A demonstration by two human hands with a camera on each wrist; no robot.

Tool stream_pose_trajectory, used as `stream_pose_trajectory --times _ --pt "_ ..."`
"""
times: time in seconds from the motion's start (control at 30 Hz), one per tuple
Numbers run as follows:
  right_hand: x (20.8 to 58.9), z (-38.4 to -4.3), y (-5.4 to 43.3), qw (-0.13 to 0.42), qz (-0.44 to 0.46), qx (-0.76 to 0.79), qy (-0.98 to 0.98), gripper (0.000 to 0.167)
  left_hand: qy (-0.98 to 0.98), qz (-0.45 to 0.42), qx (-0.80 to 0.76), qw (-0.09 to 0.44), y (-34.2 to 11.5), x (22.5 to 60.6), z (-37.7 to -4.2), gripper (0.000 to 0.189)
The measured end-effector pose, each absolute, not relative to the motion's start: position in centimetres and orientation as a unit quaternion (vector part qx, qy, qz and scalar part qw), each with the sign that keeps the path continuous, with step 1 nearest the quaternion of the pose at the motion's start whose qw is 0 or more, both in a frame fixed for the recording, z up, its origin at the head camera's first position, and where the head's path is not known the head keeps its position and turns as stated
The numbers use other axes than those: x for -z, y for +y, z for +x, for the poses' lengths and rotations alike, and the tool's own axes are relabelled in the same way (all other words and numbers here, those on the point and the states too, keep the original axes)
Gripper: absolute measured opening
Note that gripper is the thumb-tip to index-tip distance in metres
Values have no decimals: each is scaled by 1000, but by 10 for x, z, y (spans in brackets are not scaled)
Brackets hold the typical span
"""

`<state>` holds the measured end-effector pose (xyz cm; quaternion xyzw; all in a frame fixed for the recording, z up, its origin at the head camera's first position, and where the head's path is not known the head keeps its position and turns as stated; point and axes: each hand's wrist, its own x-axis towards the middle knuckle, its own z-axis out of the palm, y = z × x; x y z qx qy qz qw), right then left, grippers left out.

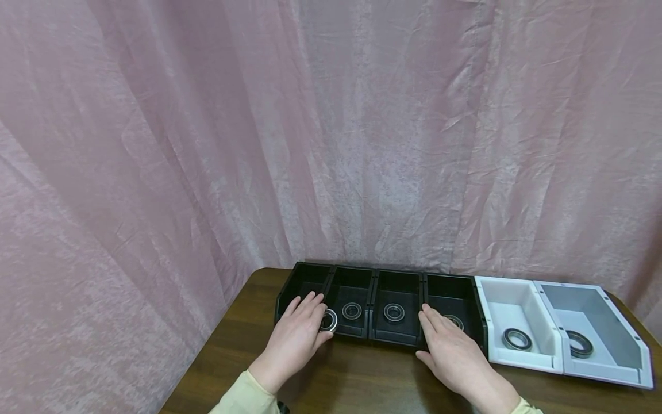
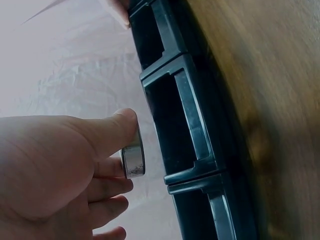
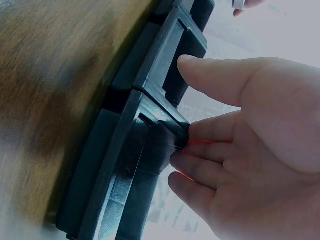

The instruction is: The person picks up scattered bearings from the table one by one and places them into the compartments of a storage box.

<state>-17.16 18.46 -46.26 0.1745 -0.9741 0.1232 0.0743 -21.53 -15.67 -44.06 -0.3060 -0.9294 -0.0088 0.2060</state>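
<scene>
My left hand (image 1: pixel 295 340) pinches a metal ball bearing (image 1: pixel 329 320) between thumb and fingers, above the leftmost black bins. In the left wrist view the bearing (image 2: pixel 133 160) stands on edge, its shiny outer rim showing. My right hand (image 1: pixel 454 352) has its fingers extended over the front of the rightmost black bin (image 1: pixel 450 287); in the right wrist view the fingertips are right at the black wall. Partly behind those fingers lies another bearing (image 1: pixel 455 322). Two black bins between the hands each hold one bearing, a left one (image 1: pixel 351 311) and a right one (image 1: pixel 394 313).
Right of the black bins stand a white bin (image 1: pixel 504 282) and a wider grey-white bin (image 1: pixel 610 322), with a dark-sealed bearing (image 1: pixel 517 339) and another bearing (image 1: pixel 580 344) inside. All stand in a row on a brown wooden table (image 1: pixel 222 345), with a pink curtain (image 1: pixel 362 144) behind.
</scene>
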Motion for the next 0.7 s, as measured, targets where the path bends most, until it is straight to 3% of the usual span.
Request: stream_pose_trajectory --times 0.7 --pt "462 -172 183 68 168 -123 -976 79 -942 -277 21 190 -167 438 -230 52"
